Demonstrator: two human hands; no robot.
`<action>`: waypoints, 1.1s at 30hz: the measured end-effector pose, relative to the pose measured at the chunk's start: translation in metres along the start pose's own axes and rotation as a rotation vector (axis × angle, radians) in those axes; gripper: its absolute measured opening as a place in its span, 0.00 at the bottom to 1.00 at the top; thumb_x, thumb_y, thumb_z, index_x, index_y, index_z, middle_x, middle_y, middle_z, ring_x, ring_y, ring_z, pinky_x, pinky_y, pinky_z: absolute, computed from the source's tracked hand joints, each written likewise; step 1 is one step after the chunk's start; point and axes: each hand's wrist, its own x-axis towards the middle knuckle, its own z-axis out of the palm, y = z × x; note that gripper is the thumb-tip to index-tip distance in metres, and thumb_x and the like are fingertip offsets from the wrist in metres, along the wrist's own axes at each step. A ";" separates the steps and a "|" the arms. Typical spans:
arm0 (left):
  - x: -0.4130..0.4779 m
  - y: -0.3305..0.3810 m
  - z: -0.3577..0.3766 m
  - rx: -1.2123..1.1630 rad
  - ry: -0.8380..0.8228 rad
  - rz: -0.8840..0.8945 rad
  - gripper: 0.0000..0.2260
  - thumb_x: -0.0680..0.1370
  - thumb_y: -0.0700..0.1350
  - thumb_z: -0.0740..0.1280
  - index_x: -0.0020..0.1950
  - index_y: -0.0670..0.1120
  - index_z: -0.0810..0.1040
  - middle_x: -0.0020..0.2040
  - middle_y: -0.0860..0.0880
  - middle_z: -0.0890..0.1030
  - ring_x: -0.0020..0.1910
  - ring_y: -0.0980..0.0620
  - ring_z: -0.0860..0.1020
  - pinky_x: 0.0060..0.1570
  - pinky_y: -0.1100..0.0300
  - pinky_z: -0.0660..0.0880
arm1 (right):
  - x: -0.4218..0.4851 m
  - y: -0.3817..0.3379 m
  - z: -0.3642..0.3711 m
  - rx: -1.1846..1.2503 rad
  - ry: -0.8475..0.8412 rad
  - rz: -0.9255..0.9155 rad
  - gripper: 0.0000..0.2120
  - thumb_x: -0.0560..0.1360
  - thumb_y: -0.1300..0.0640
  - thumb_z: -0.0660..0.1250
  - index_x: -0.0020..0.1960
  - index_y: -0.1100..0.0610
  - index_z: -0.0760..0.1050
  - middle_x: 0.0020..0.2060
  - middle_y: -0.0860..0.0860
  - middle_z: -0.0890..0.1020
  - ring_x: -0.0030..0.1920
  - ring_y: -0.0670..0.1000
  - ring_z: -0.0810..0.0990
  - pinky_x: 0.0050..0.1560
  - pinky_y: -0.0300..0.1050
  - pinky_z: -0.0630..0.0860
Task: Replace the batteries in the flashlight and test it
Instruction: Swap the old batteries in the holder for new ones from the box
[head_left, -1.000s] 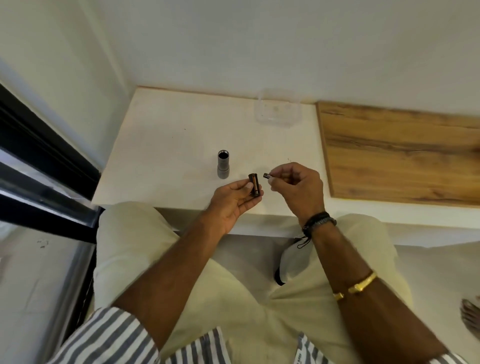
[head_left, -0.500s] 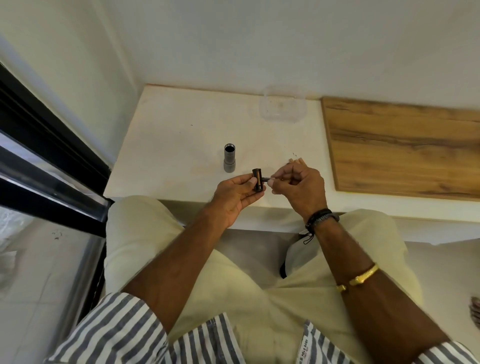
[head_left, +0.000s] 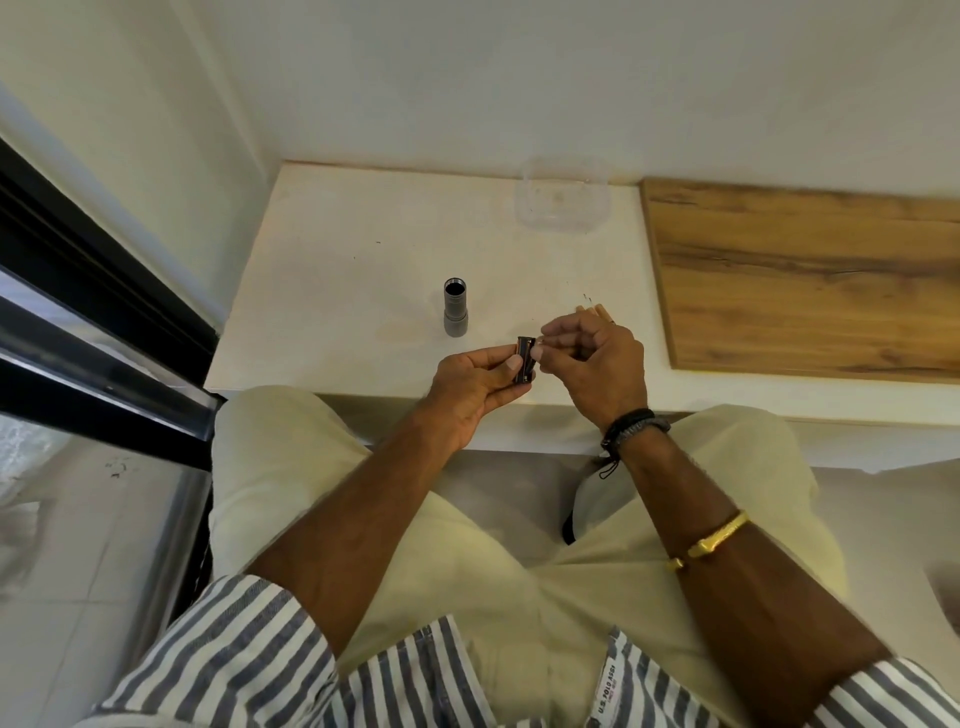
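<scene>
The grey flashlight body (head_left: 455, 306) stands upright on the white ledge (head_left: 332, 291), its open end facing up. My left hand (head_left: 475, 387) holds a small black battery holder (head_left: 525, 358) over the ledge's front edge. My right hand (head_left: 597, 364) is pinched right against the holder's right end, fingertips touching it. A battery was in those fingers a moment ago; it is now hidden between fingertips and holder. Two or three tan batteries (head_left: 597, 312) lie on the ledge just behind my right hand.
A clear plastic container (head_left: 563, 200) sits at the back of the ledge by the wall. A wooden board (head_left: 810, 280) covers the ledge to the right. A dark window frame (head_left: 93, 322) runs along the left. My knees are under the ledge's front edge.
My right hand has closed the gap to the battery holder; the small battery that showed between the hands is pushed in and no longer visible. The view shifted slightly.
</scene>
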 end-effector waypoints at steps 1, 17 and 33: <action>0.000 -0.001 0.000 -0.006 0.005 -0.001 0.12 0.77 0.35 0.70 0.60 0.36 0.80 0.54 0.38 0.85 0.54 0.41 0.84 0.51 0.53 0.82 | 0.000 0.000 0.001 -0.004 0.008 0.005 0.08 0.73 0.61 0.77 0.51 0.57 0.84 0.41 0.49 0.87 0.43 0.47 0.87 0.47 0.37 0.83; -0.003 -0.002 0.002 -0.021 0.049 0.045 0.10 0.77 0.34 0.70 0.58 0.36 0.81 0.54 0.38 0.85 0.51 0.42 0.85 0.48 0.53 0.83 | -0.007 0.008 0.018 -0.123 0.092 -0.163 0.07 0.75 0.63 0.74 0.52 0.59 0.86 0.47 0.53 0.87 0.47 0.46 0.82 0.50 0.24 0.72; 0.002 0.002 -0.001 0.167 -0.004 0.007 0.14 0.78 0.34 0.68 0.64 0.35 0.78 0.60 0.38 0.82 0.58 0.40 0.82 0.59 0.45 0.80 | 0.005 0.019 0.011 0.083 -0.052 0.084 0.10 0.74 0.65 0.75 0.50 0.50 0.84 0.43 0.49 0.86 0.39 0.50 0.87 0.40 0.42 0.85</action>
